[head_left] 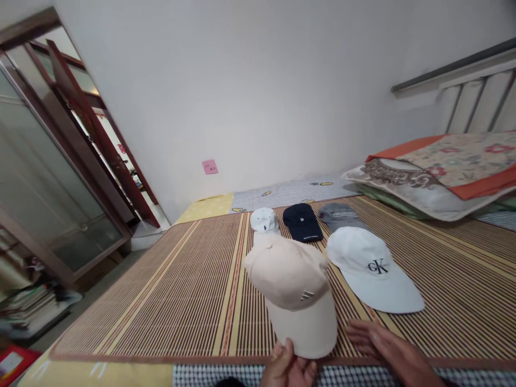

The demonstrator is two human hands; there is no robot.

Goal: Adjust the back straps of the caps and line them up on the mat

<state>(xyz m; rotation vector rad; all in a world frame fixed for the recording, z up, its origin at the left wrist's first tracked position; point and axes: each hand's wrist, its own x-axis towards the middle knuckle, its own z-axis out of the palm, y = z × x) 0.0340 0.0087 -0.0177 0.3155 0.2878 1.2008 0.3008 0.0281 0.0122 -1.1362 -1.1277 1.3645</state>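
My left hand (pixel 287 366) grips the brim of a beige baseball cap (pixel 288 274), thumb on top and fingers beneath. The cap's brim points toward me, with a small striped logo on its front. Just right of the brim, my right hand (pixel 382 344) is held sideways with its fingers stretched out and nothing in them. Past it lies a white cap (pixel 358 252) with dark "CK" letters. Behind these sit a small white cap (pixel 264 219), partly covered by the beige one, a navy cap (pixel 302 221) and a grey cap (pixel 342 216), partly covered by the "CK" cap.
The caps lie on a striped bamboo mat (pixel 173 290) over a bed. Pillows (pixel 435 185) are stacked at the back right under a patterned cover. A pink note (pixel 209 166) is stuck to the wall. At the left stand glass-panelled doors (pixel 52 204) and stacked books (pixel 30 303).
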